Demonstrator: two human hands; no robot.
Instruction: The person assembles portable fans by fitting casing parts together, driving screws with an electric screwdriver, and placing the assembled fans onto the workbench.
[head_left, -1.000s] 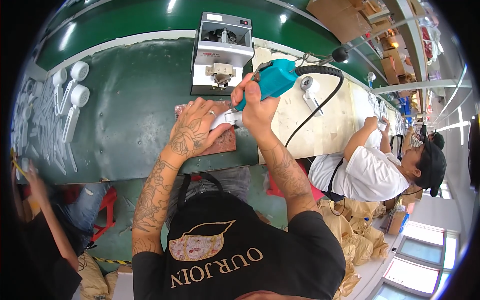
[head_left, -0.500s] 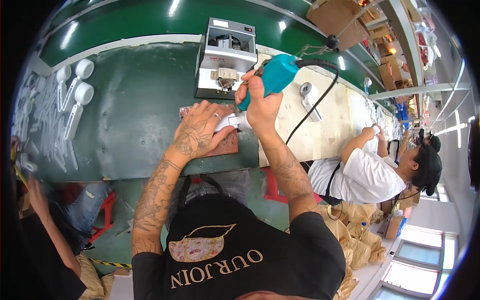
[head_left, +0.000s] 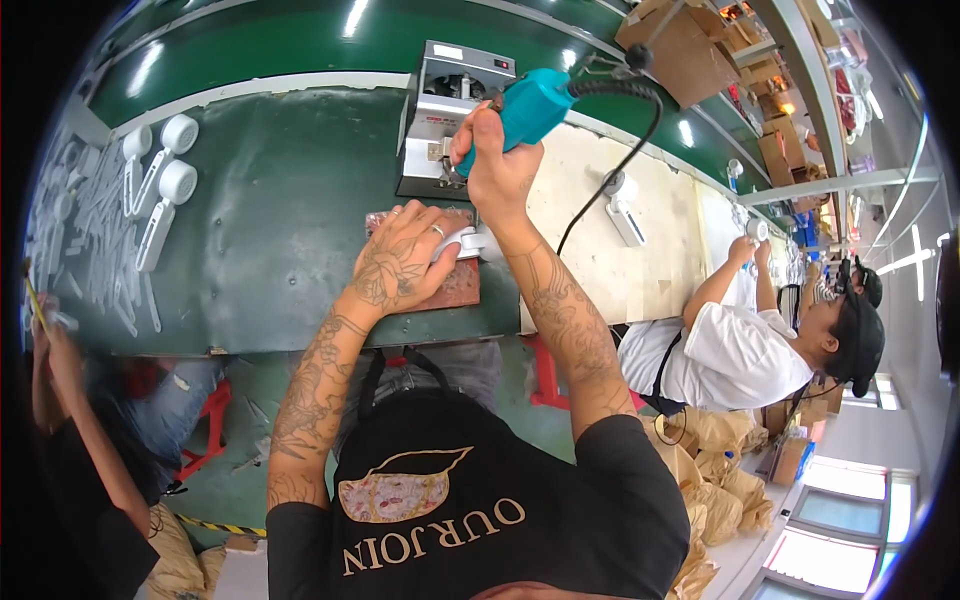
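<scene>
My right hand [head_left: 503,170] is wrapped round a teal electric screwdriver [head_left: 535,105], raised at the front of a grey screw feeder [head_left: 470,62]. The screwdriver's lower end and tip are hidden by my hand and the feeder. Lower down, my left hand [head_left: 405,250] presses a white plastic part [head_left: 472,242] against a reddish-brown block [head_left: 450,290], with thumb and fingers around its near end. The part's round end shows beside my right wrist.
Several white long-handled pieces with round heads [head_left: 178,183] lie at left, by a heap of loose white strips [head_left: 95,240]. Another such piece [head_left: 627,222] lies on the beige sheet [head_left: 590,265] at right. A black cable [head_left: 625,150] hangs from the screwdriver. Co-workers sit on both sides.
My right hand has lifted the screwdriver up and left, away from the white part and toward the feeder. My left hand stays on the part. The left co-worker's hands have shifted.
</scene>
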